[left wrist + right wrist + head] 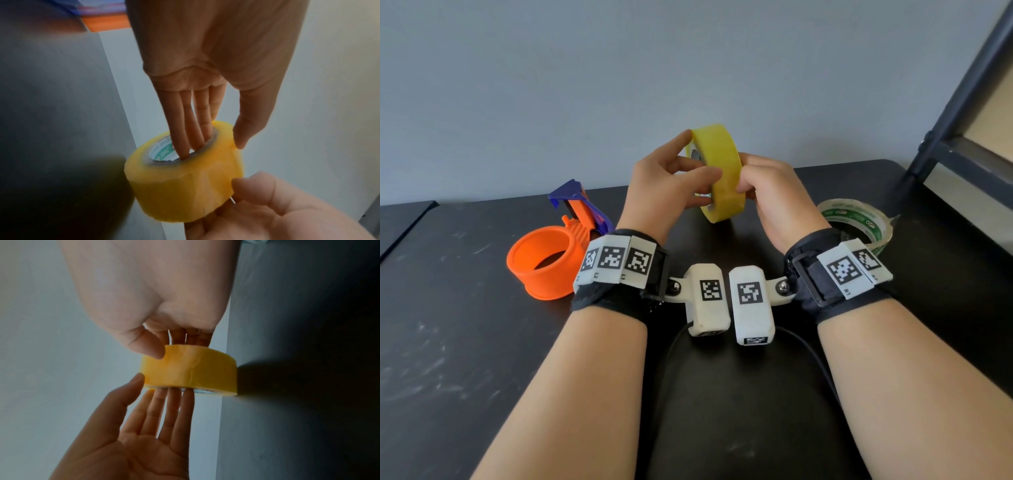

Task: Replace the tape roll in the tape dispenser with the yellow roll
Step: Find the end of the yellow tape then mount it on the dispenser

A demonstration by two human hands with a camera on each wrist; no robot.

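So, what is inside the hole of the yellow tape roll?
Fingers of the left hand reach into the yellow roll's core, beside a white and green printed label. Their tips and the far side of the core are hidden.

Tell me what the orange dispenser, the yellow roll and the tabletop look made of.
Orange dispenser: matte rigid plastic, with fine layer ridges that suggest 3D printing. Yellow roll: glossy, translucent yellow film wound on what looks like a printed cardboard core, seen in the left wrist view. Tabletop: black, smooth and slightly scuffed, perhaps laminate; unclear.
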